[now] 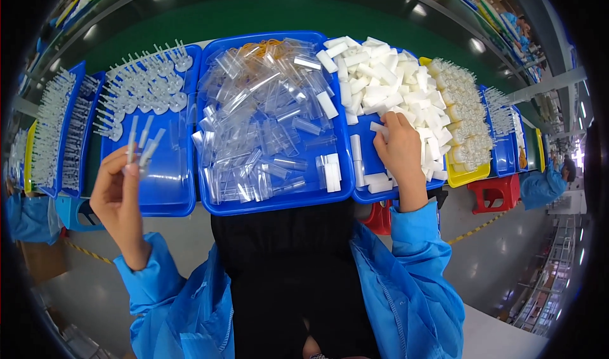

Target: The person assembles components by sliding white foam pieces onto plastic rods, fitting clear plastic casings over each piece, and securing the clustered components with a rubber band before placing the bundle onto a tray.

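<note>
My left hand (pixel 120 194) is raised over the front left of a blue tray (pixel 168 191), its thumb and fingers pinching a few slim translucent plastic stems (pixel 141 142). Behind it in that tray stand clear plastic pieces (pixel 149 83) with round bases and thin upright stems. At the right, my right hand (pixel 404 153) reaches into another blue tray with a pile of white blocks (pixel 380 73). Its thumb and forefinger close on one white block (pixel 378 129). Between the hands, a blue tray (pixel 273 208) holds many clear plastic sleeves (pixel 254 127) and a few white blocks (pixel 330 172).
Orange rubber bands (pixel 263 47) lie at the back of the middle tray. A yellow tray (pixel 469 176) of clear-and-cream pieces stands right of the blocks. More stemmed pieces (pixel 57 124) fill trays at far left. Red stools (pixel 495 194) and a person in blue (pixel 542 184) are at right.
</note>
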Demonstrator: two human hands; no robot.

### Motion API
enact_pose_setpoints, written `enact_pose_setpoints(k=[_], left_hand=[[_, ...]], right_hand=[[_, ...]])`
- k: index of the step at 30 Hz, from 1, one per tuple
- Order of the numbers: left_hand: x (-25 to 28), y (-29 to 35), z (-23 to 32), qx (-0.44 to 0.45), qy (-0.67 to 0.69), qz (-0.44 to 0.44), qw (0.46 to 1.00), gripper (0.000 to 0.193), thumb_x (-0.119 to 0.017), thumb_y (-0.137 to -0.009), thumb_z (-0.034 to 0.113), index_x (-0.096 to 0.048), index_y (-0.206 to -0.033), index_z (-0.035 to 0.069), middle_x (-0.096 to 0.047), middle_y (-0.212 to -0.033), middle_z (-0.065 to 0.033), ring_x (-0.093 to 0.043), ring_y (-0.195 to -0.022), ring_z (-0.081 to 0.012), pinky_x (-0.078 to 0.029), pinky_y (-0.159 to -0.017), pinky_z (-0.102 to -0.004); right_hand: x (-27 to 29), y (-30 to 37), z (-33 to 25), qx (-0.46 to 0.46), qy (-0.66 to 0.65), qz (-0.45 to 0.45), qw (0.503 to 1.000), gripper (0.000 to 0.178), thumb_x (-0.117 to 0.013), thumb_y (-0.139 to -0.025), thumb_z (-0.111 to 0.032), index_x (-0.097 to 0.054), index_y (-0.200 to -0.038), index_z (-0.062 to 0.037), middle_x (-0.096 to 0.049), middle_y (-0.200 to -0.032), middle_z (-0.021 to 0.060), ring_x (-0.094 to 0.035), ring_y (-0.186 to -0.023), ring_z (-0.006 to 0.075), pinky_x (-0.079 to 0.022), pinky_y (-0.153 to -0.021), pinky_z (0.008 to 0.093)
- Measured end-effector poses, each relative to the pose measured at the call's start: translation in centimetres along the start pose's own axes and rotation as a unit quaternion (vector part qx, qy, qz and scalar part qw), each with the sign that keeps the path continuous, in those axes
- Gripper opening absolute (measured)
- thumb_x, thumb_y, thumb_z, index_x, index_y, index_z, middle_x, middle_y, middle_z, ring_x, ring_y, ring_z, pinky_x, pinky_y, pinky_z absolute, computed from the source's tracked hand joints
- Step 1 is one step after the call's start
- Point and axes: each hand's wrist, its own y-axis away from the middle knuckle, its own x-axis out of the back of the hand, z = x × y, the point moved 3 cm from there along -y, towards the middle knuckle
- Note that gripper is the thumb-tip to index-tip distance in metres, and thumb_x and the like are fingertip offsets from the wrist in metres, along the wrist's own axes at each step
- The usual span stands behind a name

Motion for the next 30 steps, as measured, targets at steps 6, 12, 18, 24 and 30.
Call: enact_pose_setpoints(k=[6, 12, 18, 24, 30], left_hand=[[-4.8, 4.0, 4.8, -0.058, 0.009, -0.053, 0.997, 0.014, -0.064, -0.082, -0.006, -0.066, -0.096, -0.004, -0.065, -0.108, -0.0167, -0.062, -0.088, -0.0178, -0.049, -0.074, -0.0258], [-8.9, 4.9, 5.3, -0.094, 0.018, -0.092, 0.991, 0.018, -0.067, -0.078, -0.007, -0.066, -0.095, -0.003, -0.067, -0.106, -0.0158, -0.064, -0.077, -0.0170, -0.049, -0.062, -0.0250], [-11.0, 5.8, 5.5, -0.074, 0.060, -0.153, 0.984, 0.015, -0.068, -0.077, -0.005, -0.064, -0.091, -0.001, -0.066, -0.110, -0.0156, -0.065, -0.075, -0.0201, -0.051, -0.060, -0.0255], [-12.1, 6.5, 5.2, -0.109, 0.037, -0.180, 0.977, 0.016, -0.067, -0.077, -0.007, -0.067, -0.093, -0.002, -0.066, -0.111, -0.0163, -0.065, -0.082, -0.0190, -0.052, -0.063, -0.0258], [-13.2, 7.1, 5.5, -0.160, 0.050, -0.164, 0.972, 0.019, -0.071, -0.072, -0.005, -0.066, -0.090, -0.001, -0.065, -0.106, -0.0161, -0.064, -0.078, -0.0259, -0.052, -0.066, -0.0321]], right_hand=[[0.5, -0.5, -1.2, 0.063, 0.002, 0.071, 0.996, 0.022, -0.063, -0.064, 0.000, -0.059, -0.086, -0.0031, -0.059, -0.081, 0.0112, -0.059, -0.073, 0.0328, -0.049, -0.061, 0.0409], [-0.3, 0.6, -0.2, 0.018, -0.135, 0.012, 0.991, 0.019, -0.066, -0.065, 0.002, -0.058, -0.081, -0.0024, -0.059, -0.075, 0.0065, -0.057, -0.065, 0.0196, -0.046, -0.059, 0.0315], [0.1, 2.1, -1.0, -0.179, -0.613, 0.010, 0.770, 0.018, -0.070, -0.080, 0.002, -0.056, -0.089, -0.0031, -0.067, -0.092, 0.0111, -0.054, -0.067, 0.0073, -0.044, -0.058, 0.0205], [2.0, 2.8, -7.3, -0.123, -0.703, 0.053, 0.698, 0.018, -0.066, -0.082, 0.004, -0.057, -0.097, 0.0001, -0.063, -0.099, 0.0086, -0.054, -0.070, 0.0083, -0.045, -0.065, 0.0207], [1.2, 3.7, -10.2, -0.115, -0.656, 0.040, 0.745, 0.032, -0.065, -0.089, -0.005, -0.063, -0.120, 0.0036, -0.066, -0.091, 0.0087, -0.054, -0.072, 0.0082, -0.044, -0.065, 0.0205]])
